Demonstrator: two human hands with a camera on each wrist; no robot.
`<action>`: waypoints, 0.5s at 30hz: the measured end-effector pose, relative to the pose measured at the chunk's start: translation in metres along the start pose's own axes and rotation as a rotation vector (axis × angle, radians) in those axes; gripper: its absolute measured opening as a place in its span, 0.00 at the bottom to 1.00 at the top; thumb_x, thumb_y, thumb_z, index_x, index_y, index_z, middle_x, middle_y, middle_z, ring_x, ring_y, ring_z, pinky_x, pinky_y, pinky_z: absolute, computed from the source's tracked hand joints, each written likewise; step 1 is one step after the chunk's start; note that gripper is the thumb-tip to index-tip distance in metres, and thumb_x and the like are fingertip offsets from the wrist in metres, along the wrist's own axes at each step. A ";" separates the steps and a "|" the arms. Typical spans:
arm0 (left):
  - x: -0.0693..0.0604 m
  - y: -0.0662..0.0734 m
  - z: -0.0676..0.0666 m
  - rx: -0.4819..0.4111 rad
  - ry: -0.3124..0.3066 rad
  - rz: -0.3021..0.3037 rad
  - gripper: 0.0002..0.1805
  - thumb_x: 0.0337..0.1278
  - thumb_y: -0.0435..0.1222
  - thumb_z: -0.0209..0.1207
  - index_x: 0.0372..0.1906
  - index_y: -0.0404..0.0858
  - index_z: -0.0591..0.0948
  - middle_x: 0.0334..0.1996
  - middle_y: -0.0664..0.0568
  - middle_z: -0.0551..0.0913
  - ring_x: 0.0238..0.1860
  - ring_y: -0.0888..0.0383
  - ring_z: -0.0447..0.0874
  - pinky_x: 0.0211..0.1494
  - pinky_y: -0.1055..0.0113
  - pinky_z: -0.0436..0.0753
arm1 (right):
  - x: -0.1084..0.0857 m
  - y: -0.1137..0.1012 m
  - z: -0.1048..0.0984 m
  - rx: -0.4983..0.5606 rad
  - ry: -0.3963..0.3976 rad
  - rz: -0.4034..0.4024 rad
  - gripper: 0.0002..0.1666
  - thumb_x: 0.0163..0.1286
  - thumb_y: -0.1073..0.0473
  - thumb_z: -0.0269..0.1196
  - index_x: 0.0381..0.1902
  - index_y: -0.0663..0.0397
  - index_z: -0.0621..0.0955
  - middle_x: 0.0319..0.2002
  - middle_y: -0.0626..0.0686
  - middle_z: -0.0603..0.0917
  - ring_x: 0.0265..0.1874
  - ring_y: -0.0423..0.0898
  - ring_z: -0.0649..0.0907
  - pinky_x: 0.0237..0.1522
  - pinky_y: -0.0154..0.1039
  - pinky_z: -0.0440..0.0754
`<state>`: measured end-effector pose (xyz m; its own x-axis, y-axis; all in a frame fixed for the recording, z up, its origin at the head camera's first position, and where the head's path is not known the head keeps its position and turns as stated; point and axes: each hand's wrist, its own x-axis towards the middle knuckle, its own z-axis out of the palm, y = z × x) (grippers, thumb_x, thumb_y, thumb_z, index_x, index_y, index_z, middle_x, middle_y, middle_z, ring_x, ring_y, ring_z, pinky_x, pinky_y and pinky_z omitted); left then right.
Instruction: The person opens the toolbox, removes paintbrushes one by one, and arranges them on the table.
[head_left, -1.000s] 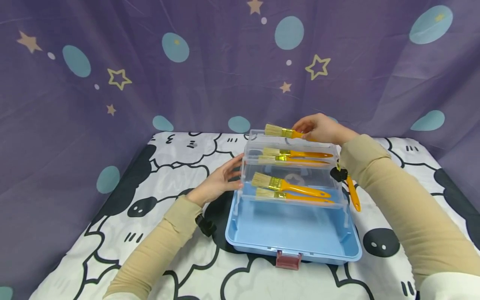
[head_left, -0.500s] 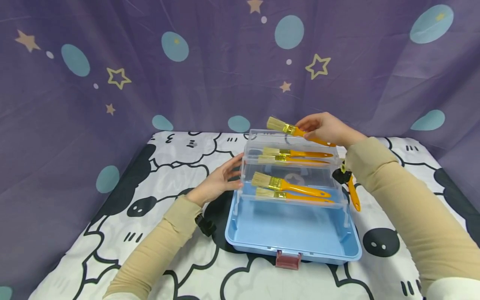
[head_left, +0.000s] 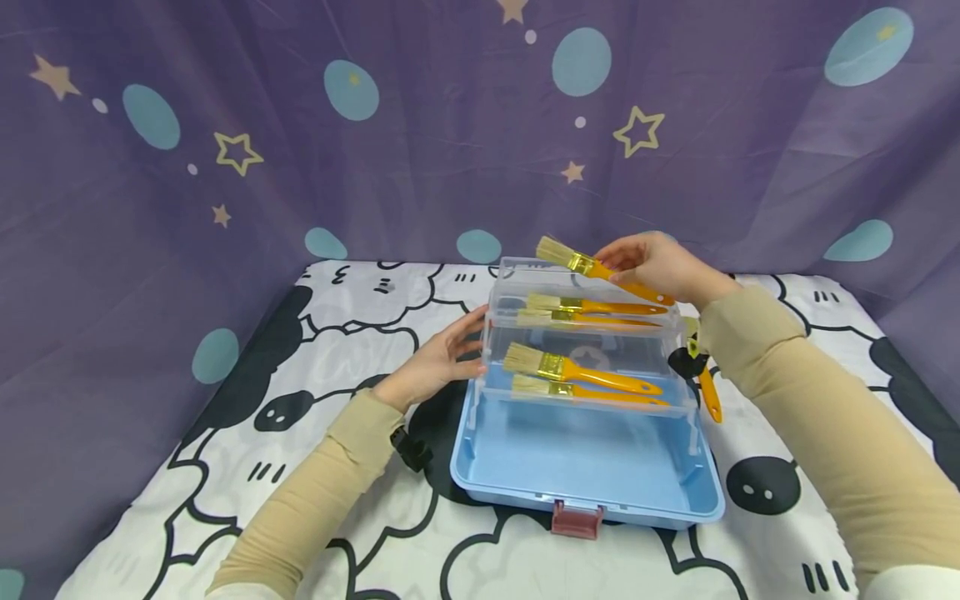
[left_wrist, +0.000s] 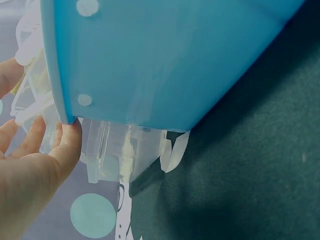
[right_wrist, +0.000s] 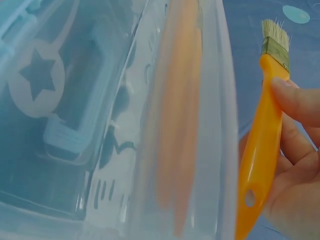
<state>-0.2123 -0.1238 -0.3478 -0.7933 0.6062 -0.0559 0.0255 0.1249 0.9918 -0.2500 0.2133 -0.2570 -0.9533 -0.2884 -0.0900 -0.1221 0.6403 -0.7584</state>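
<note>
In the head view, the right hand (head_left: 660, 265) pinches the orange handle of a paintbrush (head_left: 633, 289), its bristles up to the left, over the back of a clear tiered tray (head_left: 495, 293). The right wrist view shows thumb and fingers round that brush (right_wrist: 265, 125) beside the clear tray wall. Two brushes lie in the upper tray and two (head_left: 607, 379) in the lower one. The left hand (head_left: 431, 368), fingers spread, rests against the left side of the trays; in the left wrist view this hand (left_wrist: 40, 160) touches the rim of the blue box (left_wrist: 150, 65).
The blue box base (head_left: 577, 450) stands open at the front with a reddish latch (head_left: 576, 521). Another orange-handled brush (head_left: 708, 396) lies right of the box, partly hidden by the right wrist camera. A purple curtain (head_left: 420, 167) hangs behind the patterned cloth.
The right hand has moved slightly right, and the brush in it has tilted, handle end lower and bristles raised. The left hand has stayed in place.
</note>
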 end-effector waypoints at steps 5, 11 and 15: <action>0.001 -0.001 0.000 -0.006 0.008 -0.012 0.49 0.57 0.24 0.59 0.76 0.52 0.47 0.74 0.48 0.49 0.72 0.44 0.54 0.70 0.52 0.66 | -0.004 0.003 0.004 0.034 0.016 -0.016 0.23 0.68 0.68 0.57 0.62 0.55 0.74 0.54 0.59 0.77 0.52 0.53 0.76 0.54 0.45 0.77; 0.002 -0.001 0.000 -0.004 0.011 -0.002 0.49 0.57 0.23 0.59 0.76 0.51 0.47 0.74 0.47 0.50 0.71 0.43 0.55 0.70 0.52 0.66 | -0.007 0.005 0.008 0.101 0.044 -0.022 0.23 0.69 0.67 0.57 0.62 0.57 0.74 0.52 0.57 0.78 0.50 0.50 0.76 0.46 0.32 0.78; 0.002 -0.001 0.000 -0.014 0.008 0.004 0.49 0.56 0.23 0.59 0.76 0.51 0.47 0.74 0.47 0.50 0.71 0.43 0.55 0.70 0.51 0.66 | -0.008 0.006 0.010 0.096 0.055 -0.016 0.23 0.70 0.65 0.57 0.63 0.57 0.73 0.53 0.57 0.77 0.50 0.50 0.76 0.48 0.35 0.77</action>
<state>-0.2139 -0.1225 -0.3491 -0.7983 0.6000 -0.0511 0.0202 0.1115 0.9936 -0.2401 0.2130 -0.2674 -0.9654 -0.2571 -0.0435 -0.1132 0.5636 -0.8183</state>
